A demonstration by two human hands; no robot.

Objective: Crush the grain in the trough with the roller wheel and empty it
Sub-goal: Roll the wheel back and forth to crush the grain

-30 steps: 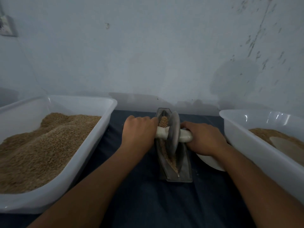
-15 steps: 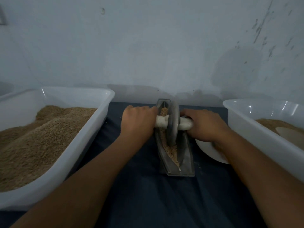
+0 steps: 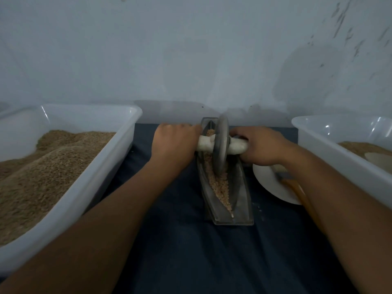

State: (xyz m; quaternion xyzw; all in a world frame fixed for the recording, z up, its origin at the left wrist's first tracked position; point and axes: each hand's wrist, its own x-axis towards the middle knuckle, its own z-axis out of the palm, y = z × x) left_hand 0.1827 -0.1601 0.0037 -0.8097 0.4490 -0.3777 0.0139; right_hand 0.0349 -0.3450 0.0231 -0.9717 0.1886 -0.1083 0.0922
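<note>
A narrow grey metal trough (image 3: 241, 200) lies lengthwise on the dark blue cloth, with pale brown grain (image 3: 219, 185) along its groove. A grey roller wheel (image 3: 221, 145) stands upright in the far half of the trough, on a white axle handle. My left hand (image 3: 174, 143) grips the left end of the axle. My right hand (image 3: 261, 145) grips the right end. Grain shows both behind and in front of the wheel.
A large white tub (image 3: 89, 183) heaped with brown grain stands at the left. Another white tub (image 3: 331, 149) with grain and a pale scoop stands at the right. A white plate (image 3: 269, 183) with a brush lies between trough and right tub. The wall is close behind.
The wheel and both hands have rolled away from me toward the trough's far end, uncovering more grain in the near half.
</note>
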